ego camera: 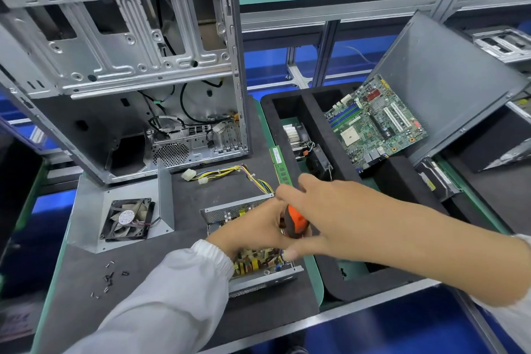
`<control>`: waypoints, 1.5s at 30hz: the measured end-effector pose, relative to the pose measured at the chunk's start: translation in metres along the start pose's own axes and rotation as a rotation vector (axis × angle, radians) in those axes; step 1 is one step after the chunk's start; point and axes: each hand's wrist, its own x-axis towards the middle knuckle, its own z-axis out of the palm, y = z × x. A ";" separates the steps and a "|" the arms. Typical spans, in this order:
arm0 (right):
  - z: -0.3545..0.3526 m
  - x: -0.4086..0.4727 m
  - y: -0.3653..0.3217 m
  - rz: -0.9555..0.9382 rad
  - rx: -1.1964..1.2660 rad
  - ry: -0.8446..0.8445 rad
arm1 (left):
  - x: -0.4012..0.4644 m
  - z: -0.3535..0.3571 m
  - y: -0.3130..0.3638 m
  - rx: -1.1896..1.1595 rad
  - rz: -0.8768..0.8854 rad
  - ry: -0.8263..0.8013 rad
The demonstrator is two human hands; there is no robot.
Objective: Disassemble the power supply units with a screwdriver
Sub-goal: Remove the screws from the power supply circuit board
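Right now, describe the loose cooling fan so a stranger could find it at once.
Start at the big open computer case standing at the back left of the mat. Just in front of it lies a bent grey metal cover, and the fan rests on it: black, square-framed, with a round white label at its hub.

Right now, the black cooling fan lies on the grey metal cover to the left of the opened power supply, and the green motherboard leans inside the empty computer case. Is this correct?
Not entirely. The green motherboard is not inside the computer case; the head view shows it leaning in the black foam tray on the right. The black cooling fan does lie on the grey metal cover, left of the opened power supply.
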 end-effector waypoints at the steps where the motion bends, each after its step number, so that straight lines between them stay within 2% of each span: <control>1: 0.001 0.004 -0.001 0.057 -0.066 0.020 | 0.000 0.000 0.001 0.005 0.001 0.005; 4: 0.008 0.011 -0.005 0.115 -0.168 0.015 | 0.002 0.000 0.000 -0.012 0.000 -0.007; 9: 0.009 -0.003 0.005 -0.054 0.017 -0.097 | 0.003 0.002 0.003 0.031 -0.031 -0.048; 15: 0.017 0.008 0.002 0.035 0.044 -0.005 | 0.004 0.001 0.001 0.050 -0.035 -0.053; 20: 0.021 0.007 0.010 0.041 0.103 0.030 | -0.003 -0.019 -0.004 0.128 -0.093 -0.127; 25: 0.014 0.003 0.016 0.070 0.180 0.078 | -0.015 -0.036 -0.024 0.140 -0.231 -0.010; 32: 0.000 0.001 0.026 0.083 0.204 0.138 | -0.021 -0.039 -0.031 0.127 -0.253 0.086; 34: 0.002 0.002 0.026 0.084 0.177 0.122 | -0.018 -0.034 -0.029 0.240 -0.231 0.130; 36: 0.006 0.002 0.026 0.093 0.145 0.092 | -0.012 -0.024 -0.020 0.508 -0.185 0.145; 39: 0.010 0.000 0.029 0.124 0.085 0.055 | 0.000 0.003 -0.010 0.980 -0.103 0.038; 41: 0.011 -0.001 0.030 0.136 0.043 0.039 | 0.010 0.021 -0.009 1.191 -0.084 -0.093; 43: 0.012 -0.001 0.030 0.130 0.028 0.037 | 0.020 0.032 -0.010 1.299 -0.100 -0.184; 45: 0.013 0.000 0.030 0.127 0.025 0.045 | 0.025 0.035 -0.012 1.343 -0.125 -0.205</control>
